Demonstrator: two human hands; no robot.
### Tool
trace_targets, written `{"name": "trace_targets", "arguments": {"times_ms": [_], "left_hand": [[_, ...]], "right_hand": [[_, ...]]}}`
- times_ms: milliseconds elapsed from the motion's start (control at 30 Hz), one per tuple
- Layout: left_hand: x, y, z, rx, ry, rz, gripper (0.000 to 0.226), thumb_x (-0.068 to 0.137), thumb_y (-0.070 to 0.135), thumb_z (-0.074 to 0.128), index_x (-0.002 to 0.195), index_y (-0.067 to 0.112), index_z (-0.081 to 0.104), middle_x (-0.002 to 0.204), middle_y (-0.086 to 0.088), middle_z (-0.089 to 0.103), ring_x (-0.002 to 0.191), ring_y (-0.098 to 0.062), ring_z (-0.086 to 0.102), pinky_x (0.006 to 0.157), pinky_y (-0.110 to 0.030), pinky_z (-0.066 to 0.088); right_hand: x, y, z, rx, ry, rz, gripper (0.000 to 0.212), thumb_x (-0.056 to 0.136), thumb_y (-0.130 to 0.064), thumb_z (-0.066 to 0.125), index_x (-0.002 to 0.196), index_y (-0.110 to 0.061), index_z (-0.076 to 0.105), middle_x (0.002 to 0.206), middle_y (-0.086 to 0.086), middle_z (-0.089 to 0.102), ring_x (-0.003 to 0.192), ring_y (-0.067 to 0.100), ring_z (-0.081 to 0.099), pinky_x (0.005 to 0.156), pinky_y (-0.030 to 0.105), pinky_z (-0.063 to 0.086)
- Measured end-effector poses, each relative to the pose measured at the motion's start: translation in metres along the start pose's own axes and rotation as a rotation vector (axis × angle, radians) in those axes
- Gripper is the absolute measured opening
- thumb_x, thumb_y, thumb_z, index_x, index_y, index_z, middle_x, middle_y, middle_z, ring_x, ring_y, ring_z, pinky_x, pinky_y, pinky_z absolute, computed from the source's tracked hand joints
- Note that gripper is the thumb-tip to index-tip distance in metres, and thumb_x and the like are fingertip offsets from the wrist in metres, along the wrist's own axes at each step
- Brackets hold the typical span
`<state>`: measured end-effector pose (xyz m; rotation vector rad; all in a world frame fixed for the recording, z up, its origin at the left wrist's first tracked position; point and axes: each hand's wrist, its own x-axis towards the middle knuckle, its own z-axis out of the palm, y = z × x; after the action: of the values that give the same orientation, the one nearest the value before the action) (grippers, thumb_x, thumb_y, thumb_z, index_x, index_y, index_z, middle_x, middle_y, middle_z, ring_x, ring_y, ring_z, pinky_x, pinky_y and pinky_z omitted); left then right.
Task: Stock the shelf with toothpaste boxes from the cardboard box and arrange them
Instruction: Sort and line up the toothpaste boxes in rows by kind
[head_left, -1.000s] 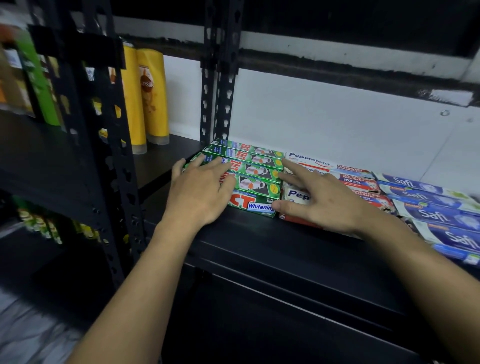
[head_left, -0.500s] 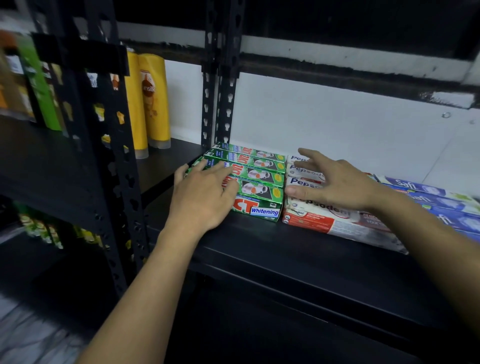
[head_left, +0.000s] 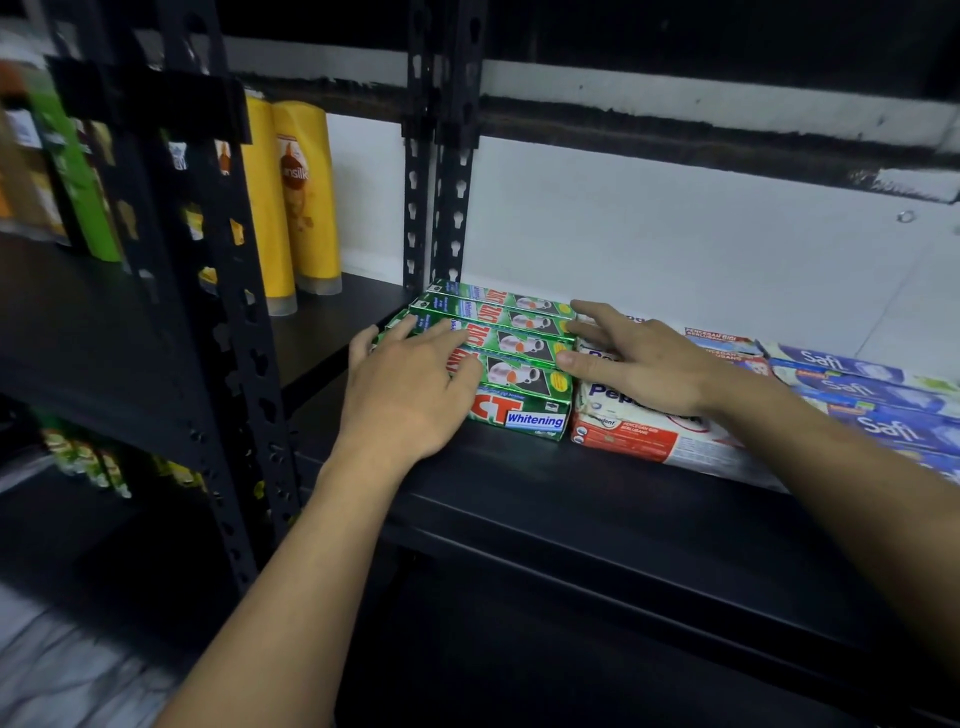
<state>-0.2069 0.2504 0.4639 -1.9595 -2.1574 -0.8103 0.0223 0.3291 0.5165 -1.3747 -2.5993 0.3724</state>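
Observation:
Several green toothpaste boxes (head_left: 524, 374) lie side by side at the left end of the black shelf (head_left: 545, 499). My left hand (head_left: 410, 395) rests flat on their left ends, fingers spread. White-and-red Pepsodent boxes (head_left: 639, 436) lie just to the right. My right hand (head_left: 639, 358) lies flat across them, its fingertips touching the right ends of the green boxes. Blue Safi boxes (head_left: 872, 395) fill the right part of the shelf. No cardboard box is in view.
Black perforated uprights (head_left: 441, 171) stand behind the green boxes, and another (head_left: 208, 291) stands near the left front. Yellow shampoo bottles (head_left: 306, 202) and a green bottle (head_left: 72, 176) stand on the neighbouring shelf at left. A white wall backs the shelf.
My right hand has slid left and back across the Pepsodent boxes until its fingertips meet the green boxes. My left hand has stayed on the green boxes.

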Motion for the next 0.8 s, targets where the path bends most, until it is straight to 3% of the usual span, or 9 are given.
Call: {"name": "trace_targets", "arguments": {"times_ms": [567,800], "left_hand": [[-0.0005,0.0013,-0.0014,0.005,-0.002,-0.006,0.048,0.101,0.049,0.028,0.143,0.035,0.047,0.155,0.011,0.039,0.146,-0.014,0.025,0.120,-0.045,0.009],[-0.0009,0.0019,-0.0012,0.003,-0.004,-0.006,0.048,0.100,0.049,0.028,0.143,0.035,0.047,0.155,0.012,0.039,0.146,-0.014,0.025,0.120,-0.044,0.009]], "right_hand": [[0.0046,0.0029,0.0044,0.016,-0.030,-0.022,0.085,0.081,-0.080,0.026,0.153,-0.045,-0.004,0.156,-0.021,0.027,0.141,0.020,0.038,0.120,0.042,0.022],[0.0026,0.0035,0.0011,0.108,0.023,-0.014,0.082,0.084,-0.075,0.036,0.152,-0.049,-0.002,0.154,-0.020,0.033,0.132,0.016,0.048,0.113,0.037,0.032]]}}
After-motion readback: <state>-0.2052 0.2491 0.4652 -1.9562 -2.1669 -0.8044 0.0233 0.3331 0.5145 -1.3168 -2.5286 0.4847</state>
